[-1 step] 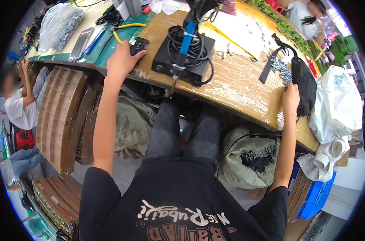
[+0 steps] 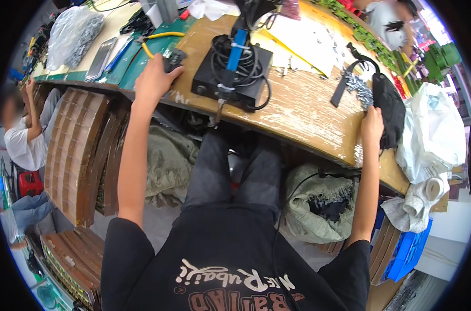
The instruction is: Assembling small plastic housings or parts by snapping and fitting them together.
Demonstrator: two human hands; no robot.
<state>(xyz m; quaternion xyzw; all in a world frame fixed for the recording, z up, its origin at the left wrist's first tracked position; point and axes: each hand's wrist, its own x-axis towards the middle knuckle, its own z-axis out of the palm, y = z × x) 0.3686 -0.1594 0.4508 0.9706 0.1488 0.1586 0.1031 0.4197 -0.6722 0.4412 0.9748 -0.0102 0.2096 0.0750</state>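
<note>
— Hands first: where are they?

— Left hand [image 2: 153,78] is closed over a small dark part [image 2: 173,58] at the near edge of the surface [image 2: 297,111], just left of the black box [image 2: 230,78] with its coiled cable [image 2: 246,62]. Right hand [image 2: 373,122] rests far to the right, fingers curled against a black pouch [image 2: 388,109]; whether it truly grips it, I cannot tell.

— What lies around them?

— Pile of small metal pieces [image 2: 359,88] just above my right hand, yellow-handled pliers [image 2: 160,37] beyond my left, and white paper [image 2: 308,39] further back.

— How would you handle this well?

— I'd judge it best to keep the part pinned flat and clear of the cable, and steady the pouch so the loose pieces don't scatter.
</note>
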